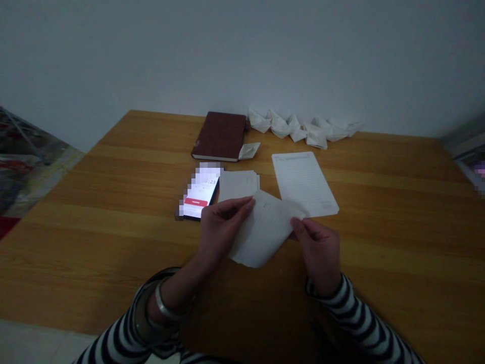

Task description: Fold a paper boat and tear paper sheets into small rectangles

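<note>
Between my hands is a sheet of lined paper (263, 230), raised above the table and tilted. My left hand (223, 225) pinches its upper left edge between thumb and fingers. At its right corner, my right hand (316, 245) grips the paper with thumb and forefinger. Just beyond it lie a small stack of lined paper (238, 183) and, to the right, a flat lined sheet (305, 184) with rounded corners. The held sheet covers part of both.
A lit phone (200, 192) lies left of the stack. Behind it is a brown notebook (222, 134), with a small folded paper piece (249, 150) at its corner. Several folded paper boats (297, 127) stand in a row near the wall (242, 50). Everything rests on a wooden table (113, 202).
</note>
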Tool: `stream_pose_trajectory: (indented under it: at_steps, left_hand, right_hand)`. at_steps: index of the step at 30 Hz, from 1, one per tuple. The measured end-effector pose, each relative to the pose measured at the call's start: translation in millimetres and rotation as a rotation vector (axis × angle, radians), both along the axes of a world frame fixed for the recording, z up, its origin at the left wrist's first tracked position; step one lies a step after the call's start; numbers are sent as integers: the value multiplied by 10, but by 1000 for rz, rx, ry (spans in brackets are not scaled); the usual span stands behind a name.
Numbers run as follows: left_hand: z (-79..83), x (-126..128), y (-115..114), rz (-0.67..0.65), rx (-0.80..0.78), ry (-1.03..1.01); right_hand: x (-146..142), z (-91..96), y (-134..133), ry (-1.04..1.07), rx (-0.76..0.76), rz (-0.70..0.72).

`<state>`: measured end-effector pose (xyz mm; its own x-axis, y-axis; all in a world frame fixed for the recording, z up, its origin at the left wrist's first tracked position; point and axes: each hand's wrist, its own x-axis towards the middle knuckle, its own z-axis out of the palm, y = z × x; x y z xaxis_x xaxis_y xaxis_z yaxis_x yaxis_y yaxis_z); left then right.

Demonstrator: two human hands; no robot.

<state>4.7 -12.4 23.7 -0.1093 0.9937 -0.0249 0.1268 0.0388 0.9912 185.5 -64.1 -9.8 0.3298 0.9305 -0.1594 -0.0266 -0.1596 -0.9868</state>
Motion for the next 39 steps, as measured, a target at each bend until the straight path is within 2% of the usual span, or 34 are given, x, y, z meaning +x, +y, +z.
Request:
stream_pose_trajectory:
  at_steps: [6,11,15,18,22,25,31,39]
  left_hand:
    - [-26,-32,26,-7,-33,-23]
    - [-50,-59,47,-27,-42,-33]
    - [-33,-32,27,-102,-89,-33]
    - [-25,-5,6,-153,-53,11]
    - [-72,14,-18,-265,99,143]
    - [-146,13,-33,-294,208,264]
    - [-228,23,-49,-272,289,344]
    - [-162,22,-10,-97,190,201]
  right_hand:
    - [-42,4,-17,133,-64,3]
    - [-44,4,1,284,-74,123]
    - [-64,-32,-14,284,-81,194]
    - [-79,-47,-32,244,-44,97]
    - [-76,-50,-43,204,-30,-57]
    - [-82,-61,-55,226,-24,-115]
    - [-118,-66,-84,124,10,-141]
    - [-200,-92,-157,170,-102,99]
